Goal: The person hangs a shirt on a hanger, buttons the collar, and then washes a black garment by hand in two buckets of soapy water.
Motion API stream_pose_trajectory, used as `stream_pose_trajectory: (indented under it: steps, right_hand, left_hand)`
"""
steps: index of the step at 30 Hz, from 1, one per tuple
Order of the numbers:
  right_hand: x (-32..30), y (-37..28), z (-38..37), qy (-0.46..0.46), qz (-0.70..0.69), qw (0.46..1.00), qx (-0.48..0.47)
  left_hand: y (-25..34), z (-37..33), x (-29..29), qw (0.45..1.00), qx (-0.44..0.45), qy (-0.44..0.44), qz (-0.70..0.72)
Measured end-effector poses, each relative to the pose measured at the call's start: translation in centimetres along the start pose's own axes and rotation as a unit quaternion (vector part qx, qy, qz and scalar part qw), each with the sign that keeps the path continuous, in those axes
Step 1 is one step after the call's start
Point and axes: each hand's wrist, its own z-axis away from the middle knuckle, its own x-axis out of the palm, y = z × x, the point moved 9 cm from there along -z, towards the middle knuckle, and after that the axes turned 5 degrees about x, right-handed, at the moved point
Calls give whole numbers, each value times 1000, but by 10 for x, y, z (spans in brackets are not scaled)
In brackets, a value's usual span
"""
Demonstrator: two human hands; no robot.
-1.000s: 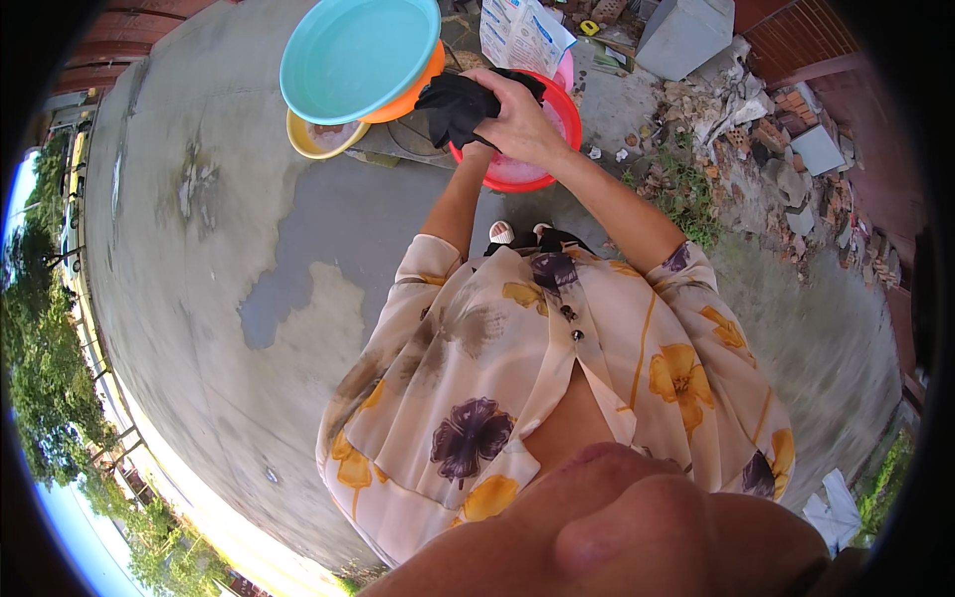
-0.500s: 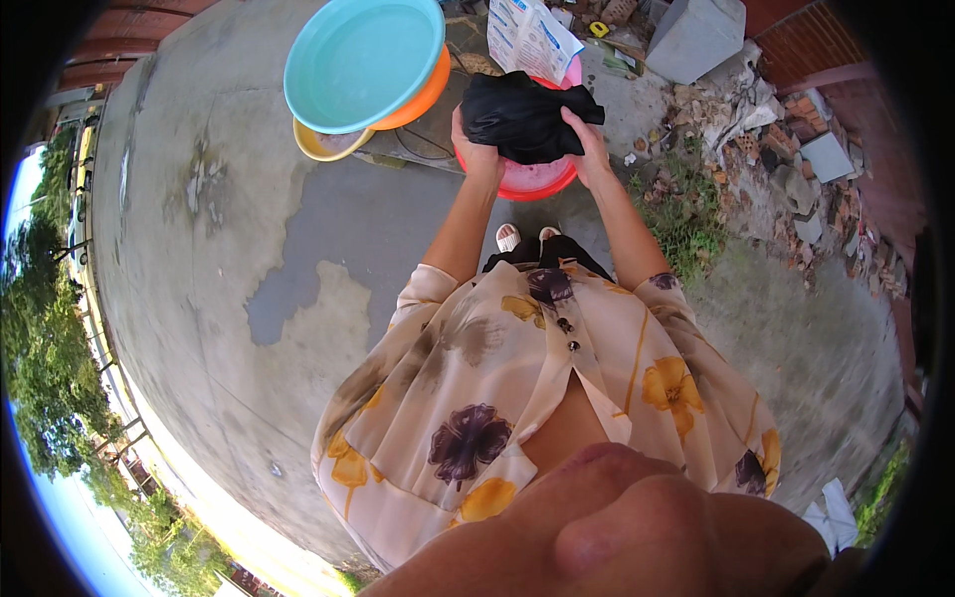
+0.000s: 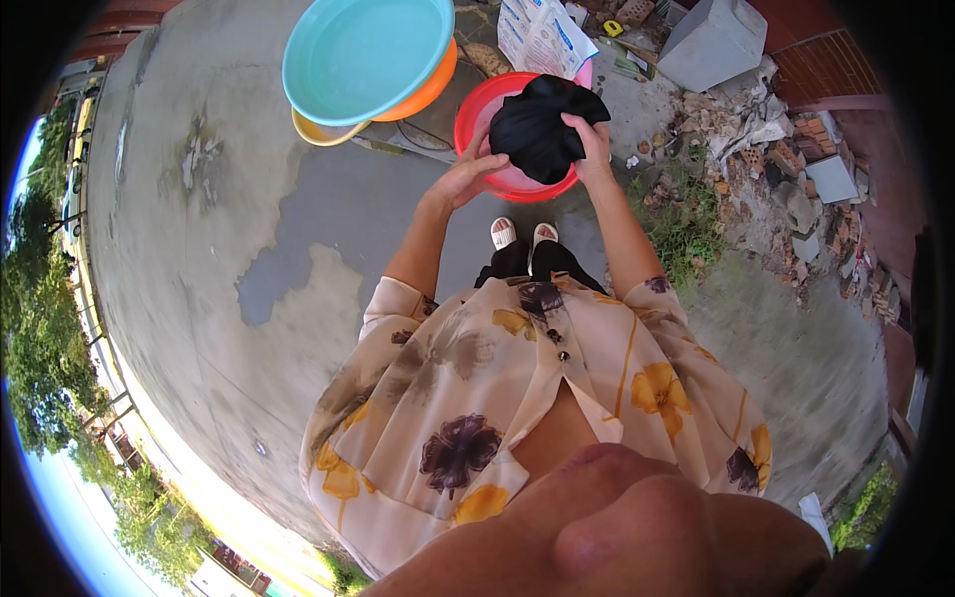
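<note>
A bunched black cloth (image 3: 537, 129), probably a garment, is held up over a red basin (image 3: 468, 111) of pinkish, sudsy-looking water. My right hand (image 3: 591, 147) grips its right side, with the thumb on top of the fabric. At the left edge of the bundle is my left hand (image 3: 466, 179), thumb and fingers stretched apart. Its thumb tip appears to touch the cloth, while part of the fingers lies behind it.
Left of the red basin, a large light-blue basin (image 3: 368, 60) of water rests over an orange basin (image 3: 423, 98) and a yellow one (image 3: 323, 131). Behind stands a white printed bag (image 3: 542, 40). Rubble (image 3: 796, 189) and weeds (image 3: 686, 214) lie on the right.
My left hand has shifted down and left, its fingers spreading from the cloth. The cloth has bunched up more compactly and hangs lower, with my right hand still gripping it.
</note>
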Motion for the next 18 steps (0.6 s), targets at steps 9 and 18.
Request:
stream_pose_trajectory:
  steps: [9, 18]
  right_hand:
    - [114, -26, 77, -172, 421, 830, -324]
    - [109, 14, 52, -155, 200, 959, -124]
  left_hand:
    - [-29, -44, -14, 939, -18, 13, 342]
    - [-29, -44, -25, 926, 63, 81, 362]
